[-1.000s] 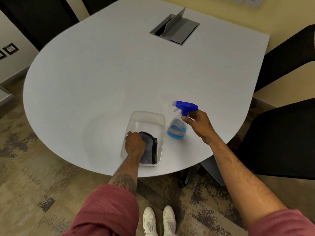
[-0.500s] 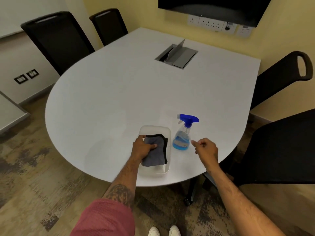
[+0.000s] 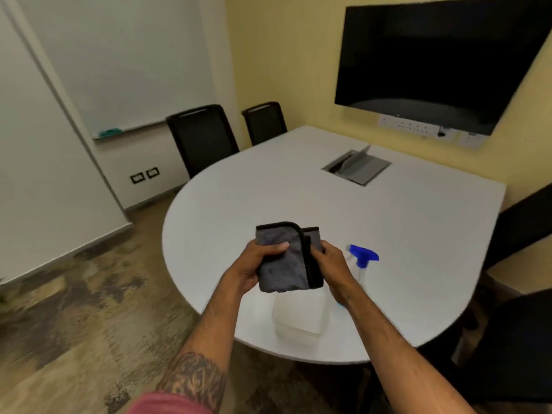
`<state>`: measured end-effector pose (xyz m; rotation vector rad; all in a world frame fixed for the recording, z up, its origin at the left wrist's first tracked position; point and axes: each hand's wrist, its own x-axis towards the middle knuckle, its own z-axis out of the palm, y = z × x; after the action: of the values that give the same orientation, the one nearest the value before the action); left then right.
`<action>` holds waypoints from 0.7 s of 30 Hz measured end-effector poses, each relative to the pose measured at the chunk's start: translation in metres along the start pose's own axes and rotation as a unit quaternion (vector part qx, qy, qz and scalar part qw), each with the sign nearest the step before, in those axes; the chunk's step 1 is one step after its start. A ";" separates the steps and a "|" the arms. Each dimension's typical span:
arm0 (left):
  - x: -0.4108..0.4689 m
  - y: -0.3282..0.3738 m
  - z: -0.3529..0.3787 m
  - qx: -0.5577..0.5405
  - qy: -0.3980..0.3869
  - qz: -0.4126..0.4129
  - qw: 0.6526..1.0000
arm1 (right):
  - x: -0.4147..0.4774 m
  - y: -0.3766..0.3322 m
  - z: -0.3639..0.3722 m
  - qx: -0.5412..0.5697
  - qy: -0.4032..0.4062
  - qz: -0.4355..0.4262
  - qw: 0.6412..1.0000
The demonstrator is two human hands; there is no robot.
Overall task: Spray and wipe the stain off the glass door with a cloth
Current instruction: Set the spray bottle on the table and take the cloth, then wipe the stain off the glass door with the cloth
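A folded grey cloth (image 3: 283, 261) with a black edge is held up above the table in both hands. My left hand (image 3: 254, 264) grips its left side with the thumb on top. My right hand (image 3: 333, 264) holds its right edge. Behind my right hand a spray bottle (image 3: 363, 259) with a blue trigger head stands on the white table (image 3: 403, 234), its lower part hidden by my wrist. A clear plastic tray (image 3: 298, 318) sits on the table below the cloth, with nothing in it. No glass door is clearly in view.
Black chairs stand at the far side (image 3: 203, 138) and at the right (image 3: 522, 222). A cable box (image 3: 357, 168) with a raised lid is set in the tabletop. A dark screen (image 3: 433, 61) hangs on the yellow wall. A whiteboard (image 3: 113, 61) covers the left wall.
My left hand lifted the cloth out of the tray and my right hand joined it on the cloth, away from the bottle. The view tilted up toward the room.
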<state>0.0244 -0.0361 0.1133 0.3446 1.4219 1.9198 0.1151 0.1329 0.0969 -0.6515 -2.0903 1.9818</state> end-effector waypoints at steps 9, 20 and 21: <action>-0.086 -0.005 0.027 0.069 0.197 0.103 0.973 | -0.060 -0.023 0.020 -0.020 -0.173 -0.050 0.983; -0.322 -0.006 -0.033 -0.105 0.409 0.171 0.890 | -0.173 -0.044 0.171 0.032 -0.458 -0.086 0.884; -0.350 -0.004 -0.038 -0.100 0.443 0.183 0.872 | -0.191 -0.048 0.193 0.026 -0.479 -0.094 0.873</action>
<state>0.2525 -0.2999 0.1633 -0.4799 1.7564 2.6965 0.1932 -0.1243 0.1570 0.7035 -2.3754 2.4971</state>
